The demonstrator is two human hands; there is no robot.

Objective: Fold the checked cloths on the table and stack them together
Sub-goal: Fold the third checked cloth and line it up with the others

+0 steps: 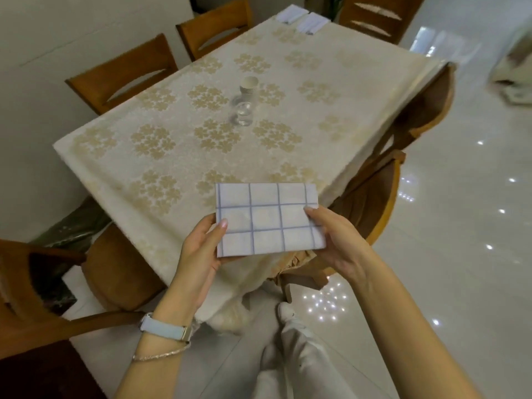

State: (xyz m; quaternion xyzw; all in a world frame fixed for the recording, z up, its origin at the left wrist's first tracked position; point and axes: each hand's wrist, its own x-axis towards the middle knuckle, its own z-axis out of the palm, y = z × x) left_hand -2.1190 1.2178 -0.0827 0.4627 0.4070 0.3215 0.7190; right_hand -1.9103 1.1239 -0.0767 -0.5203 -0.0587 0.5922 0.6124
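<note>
A folded white cloth with blue checks (267,218) is held in the air above the near corner of the table (178,156). My left hand (201,249) grips its left edge, thumb on top. My right hand (334,240) grips its right edge, thumb on top and fingers underneath. Two more folded white cloths lie side by side at the table's far end, one (291,13) to the left of the other (313,23).
A glass bottle with stacked cups on top (243,106) stands mid-table on the cream flowered tablecloth. Wooden chairs surround the table: two at the left (121,73), one at the right (374,197), one at the near left (34,283). Glossy tiled floor lies to the right.
</note>
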